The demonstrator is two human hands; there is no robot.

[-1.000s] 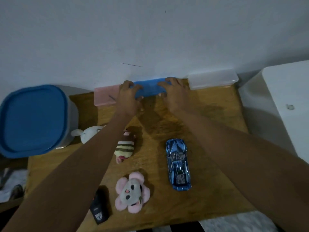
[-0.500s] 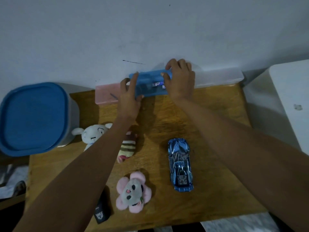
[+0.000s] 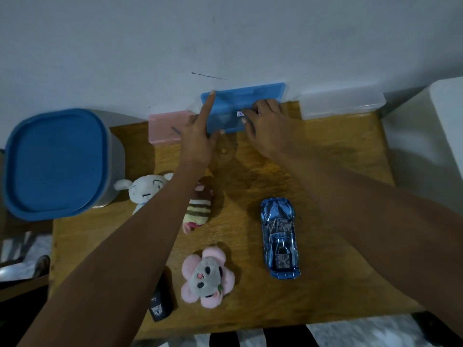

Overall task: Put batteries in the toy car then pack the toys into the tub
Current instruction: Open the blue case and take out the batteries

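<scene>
Against the white wall at the wooden tabletop's [image 3: 325, 284] far edge, the left hand [image 3: 200, 136] spreads wide to steady the opened blue case [image 3: 225, 108] while the right hand [image 3: 268, 123] reaches in, its grasp hidden, with the toy car [image 3: 279, 237] lying lengthwise nearer the right arm and the lidded tub [image 3: 57, 161] far left.

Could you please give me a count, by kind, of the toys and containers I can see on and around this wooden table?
Plush toys: 3 (white, striped, pink-and-grey)
Toy cars: 1 (blue)
Flat plastic cases by the wall: 3 (pink, blue, clear)
Lidded tubs: 1 (blue lid)
Small black items: 1
Total: 9
</scene>
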